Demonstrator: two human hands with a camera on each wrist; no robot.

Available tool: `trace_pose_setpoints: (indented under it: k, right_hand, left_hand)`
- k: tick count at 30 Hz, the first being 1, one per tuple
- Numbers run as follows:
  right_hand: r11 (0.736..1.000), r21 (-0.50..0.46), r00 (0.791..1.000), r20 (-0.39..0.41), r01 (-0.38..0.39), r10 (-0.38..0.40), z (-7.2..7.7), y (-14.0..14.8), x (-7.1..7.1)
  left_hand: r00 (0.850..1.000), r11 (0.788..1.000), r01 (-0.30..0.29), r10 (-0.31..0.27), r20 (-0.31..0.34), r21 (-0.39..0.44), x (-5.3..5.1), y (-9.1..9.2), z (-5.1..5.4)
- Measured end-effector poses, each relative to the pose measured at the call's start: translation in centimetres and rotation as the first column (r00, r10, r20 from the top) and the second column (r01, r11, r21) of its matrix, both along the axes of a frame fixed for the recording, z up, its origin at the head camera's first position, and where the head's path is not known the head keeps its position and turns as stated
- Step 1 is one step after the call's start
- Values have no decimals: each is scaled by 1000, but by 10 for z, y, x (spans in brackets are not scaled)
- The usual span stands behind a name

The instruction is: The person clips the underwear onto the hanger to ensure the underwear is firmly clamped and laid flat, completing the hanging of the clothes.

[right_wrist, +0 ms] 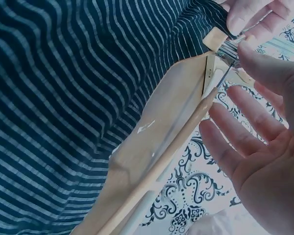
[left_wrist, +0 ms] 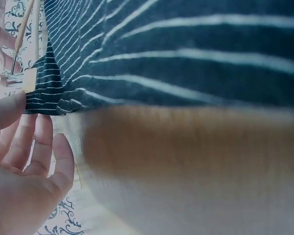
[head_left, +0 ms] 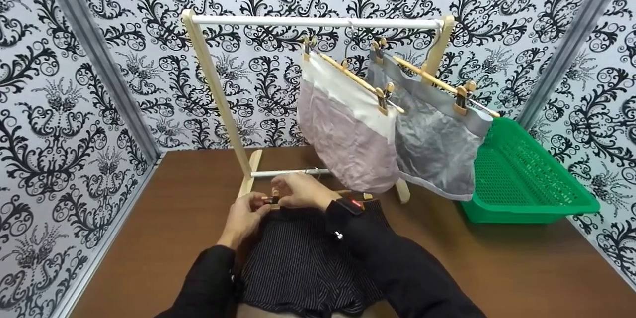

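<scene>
Dark pinstriped shorts (head_left: pixel 303 253) lie on the brown table in front of the person. My left hand (head_left: pixel 243 216) pinches the corner of their waistband, as the left wrist view shows with thumb and fingers at the striped cloth (left_wrist: pixel 44 93). At that same corner my right hand (head_left: pixel 303 190) pinches the wooden clip (right_wrist: pixel 216 39) of a clip hanger, thumb on the clip and its other fingers spread. The hanger's wooden bar (right_wrist: pixel 157 171) runs along the waistband. A second clip (head_left: pixel 367 197) sits at the far waistband end, partly hidden by the right sleeve.
A wooden rack with a white rail (head_left: pixel 273 21) stands behind the hands. From it hang pink-and-white shorts (head_left: pixel 343 134) and grey shorts (head_left: pixel 437 139) on clip hangers. To the right is a green plastic basket (head_left: pixel 536 211). Patterned walls (head_left: pixel 59 99) enclose the table (head_left: pixel 164 218).
</scene>
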State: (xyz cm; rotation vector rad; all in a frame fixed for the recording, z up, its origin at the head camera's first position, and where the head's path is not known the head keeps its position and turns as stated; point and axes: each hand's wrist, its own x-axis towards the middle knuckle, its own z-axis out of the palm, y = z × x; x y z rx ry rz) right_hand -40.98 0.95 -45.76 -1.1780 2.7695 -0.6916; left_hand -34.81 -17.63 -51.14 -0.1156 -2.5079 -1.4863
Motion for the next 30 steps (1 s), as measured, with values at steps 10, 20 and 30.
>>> trace_pose_setpoints:
  k: [10, 20, 30]
  right_hand:
    - [987, 158, 1000, -5, -5, 6, 4, 29, 11]
    - [978, 208, 997, 81, -11, -6, -11, 48, 32]
    - [987, 158, 968, 238, 43, -80, -13, 103, 52]
  left_hand:
    - [993, 994, -21, 8, -116, -107, 2, 0, 16]
    - [835, 731, -146, -271, -479, -667, 4, 22, 9]
    - [887, 540, 54, -413, -208, -840, 20, 73, 1]
